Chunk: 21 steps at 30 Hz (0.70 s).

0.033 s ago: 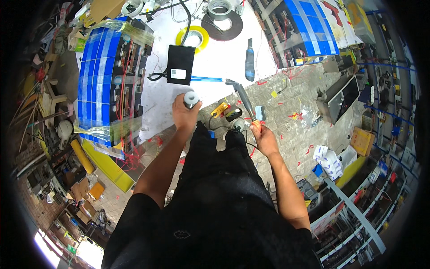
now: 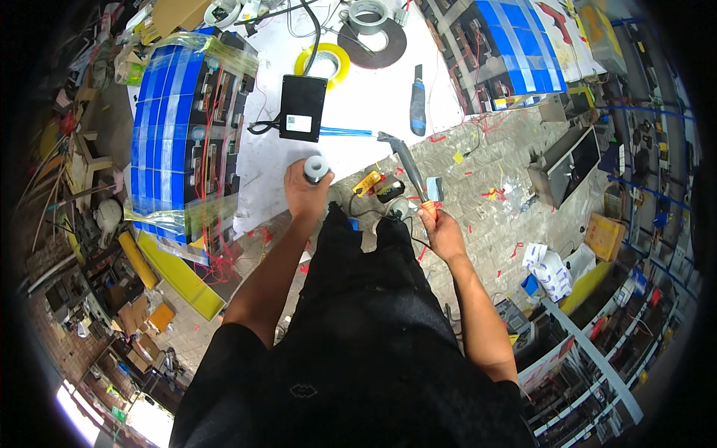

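Observation:
My left hand [image 2: 302, 194] grips a grey cylindrical spool [image 2: 316, 166] at the near edge of a white-covered table [image 2: 261, 194]. My right hand [image 2: 441, 230] holds a soldering iron [image 2: 408, 166] by its orange handle; its angled head is at the end of blue wires [image 2: 347, 131], though I cannot tell whether they touch. The wires run from a black box [image 2: 302, 101] with a white label and black cables. Behind the box lie a yellow tape roll [image 2: 340, 67] and a grey tape roll [image 2: 369, 19] on a dark disc. A utility knife [image 2: 417, 101] lies to the right.
Blue-wrapped battery packs with red wires flank me at left [image 2: 160, 142] and upper right [image 2: 515, 56]. The littered floor [image 2: 493, 224] holds a yellow device [image 2: 366, 183], a metal case [image 2: 564, 164] and a white bag [image 2: 545, 269]. Metal racks [image 2: 590, 358] stand at right.

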Motion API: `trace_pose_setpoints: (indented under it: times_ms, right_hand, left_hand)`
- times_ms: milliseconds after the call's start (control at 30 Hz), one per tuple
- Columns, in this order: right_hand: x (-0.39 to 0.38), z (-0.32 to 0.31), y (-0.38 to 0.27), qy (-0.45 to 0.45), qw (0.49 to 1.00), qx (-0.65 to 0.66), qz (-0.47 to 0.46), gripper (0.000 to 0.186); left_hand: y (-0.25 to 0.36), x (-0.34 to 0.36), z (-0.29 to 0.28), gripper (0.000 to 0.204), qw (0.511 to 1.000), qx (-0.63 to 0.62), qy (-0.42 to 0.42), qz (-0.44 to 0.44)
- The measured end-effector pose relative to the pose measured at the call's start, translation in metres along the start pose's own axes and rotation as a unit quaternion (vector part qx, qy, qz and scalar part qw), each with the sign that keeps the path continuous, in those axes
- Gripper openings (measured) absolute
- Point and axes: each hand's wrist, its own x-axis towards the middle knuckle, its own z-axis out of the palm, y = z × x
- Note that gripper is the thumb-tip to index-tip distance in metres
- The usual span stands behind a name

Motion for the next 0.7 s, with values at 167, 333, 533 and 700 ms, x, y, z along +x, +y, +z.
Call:
trace_pose_setpoints:
  times_ms: [167, 333, 533, 700]
  right_hand:
    - [0.0, 0.0, 0.004, 0.007, 1.0, 0.016, -0.01, 0.068]
    - [0.0, -0.001, 0.001, -0.001, 1.0, 0.006, 0.001, 0.067]
    - [0.0, 0.001, 0.002, 0.007, 1.0, -0.001, 0.001, 0.067]
    - [-0.001, 0.002, 0.001, 0.006, 1.0, 0.006, -0.001, 0.067]
  left_hand:
    - [-0.024, -0.012, -0.026, 0.055, 0.999, 0.02, 0.046, -0.006]
    - [-0.027, -0.01, -0.049, 0.058, 0.999, 0.034, 0.023, 0.005]
    - [0.006, 0.006, -0.075, 0.054, 0.982, 0.079, 0.0, 0.174]
    - [0.055, 0.056, -0.039, 0.041, 0.948, 0.125, -0.151, 0.25]
